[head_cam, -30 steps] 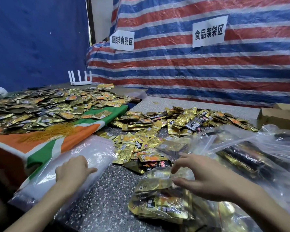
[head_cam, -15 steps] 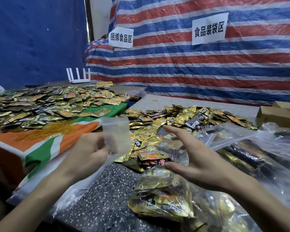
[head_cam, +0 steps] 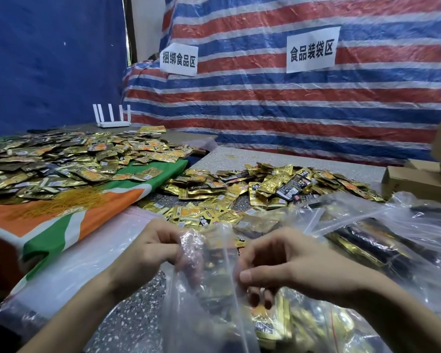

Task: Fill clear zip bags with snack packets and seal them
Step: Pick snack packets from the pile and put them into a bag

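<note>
Smaller sign (head_cam: 178, 59) on striped tarp (head_cam: 265, 103): 捆绑食品区. Larger sign (head_cam: 312, 50): 食品装袋区.

We see gold snack packets (head_cam: 265, 184) marked with black and orange, on a grey speckled tabletop (head_cam: 133, 317) and a cloth (head_cam: 107, 220) of orange, green and white bands. Behind, we find a tarpaulin (head_cam: 290, 110) striped red, blue and white, a plain blue sheet (head_cam: 49, 59), and white signs (head_cam: 312, 50) with black characters; the zip bag (head_cam: 209, 301) is clear.

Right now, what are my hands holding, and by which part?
Both hold one clear zip bag by its top edge. The left hand grips the left end and the right hand pinches the right end.
</note>
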A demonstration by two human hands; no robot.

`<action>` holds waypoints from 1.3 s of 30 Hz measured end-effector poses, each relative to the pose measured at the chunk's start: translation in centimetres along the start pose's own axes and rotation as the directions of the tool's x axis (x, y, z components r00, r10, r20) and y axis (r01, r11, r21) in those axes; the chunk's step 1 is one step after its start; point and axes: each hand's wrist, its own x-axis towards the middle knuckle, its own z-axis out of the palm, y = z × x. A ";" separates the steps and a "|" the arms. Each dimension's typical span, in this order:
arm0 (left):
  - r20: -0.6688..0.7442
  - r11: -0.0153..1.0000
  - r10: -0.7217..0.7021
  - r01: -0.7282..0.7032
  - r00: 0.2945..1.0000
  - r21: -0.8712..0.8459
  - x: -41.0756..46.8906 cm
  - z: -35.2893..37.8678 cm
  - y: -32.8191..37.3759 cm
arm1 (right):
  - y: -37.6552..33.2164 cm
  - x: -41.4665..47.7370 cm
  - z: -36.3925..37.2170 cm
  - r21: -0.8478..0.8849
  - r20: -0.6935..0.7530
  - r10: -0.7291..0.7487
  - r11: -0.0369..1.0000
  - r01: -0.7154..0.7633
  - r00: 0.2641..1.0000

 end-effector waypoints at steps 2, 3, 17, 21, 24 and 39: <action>-0.078 1.000 -0.009 0.010 0.997 0.013 0.3 0.0 -0.3 | -0.1 -0.1 0.0 0.046 0.014 0.026 0.999 -0.027 1.000; -0.104 1.000 -0.012 0.014 0.995 0.023 0.5 0.1 -0.4 | -0.2 -0.2 0.0 0.073 0.013 0.036 0.997 -0.037 0.999; -0.323 0.997 -0.044 0.060 0.945 0.039 -1.1 6.4 -0.3 | -0.1 1.1 0.5 0.142 -0.199 -0.028 0.988 0.057 0.980; -0.266 0.994 -0.082 0.061 0.960 -0.085 -0.9 5.4 -0.1 | 0.1 1.4 0.1 0.149 -0.216 -0.023 0.987 0.056 0.976; -0.322 0.993 -0.098 0.071 0.942 -0.096 -0.8 4.5 -0.5 | 0.3 1.4 -0.4 0.129 -0.277 -0.020 0.990 0.058 0.961; -0.610 0.990 -0.068 -0.022 0.789 -0.139 2.0 1.1 -1.3 | -1.8 1.9 -0.8 -0.744 0.034 -0.469 0.577 0.336 0.883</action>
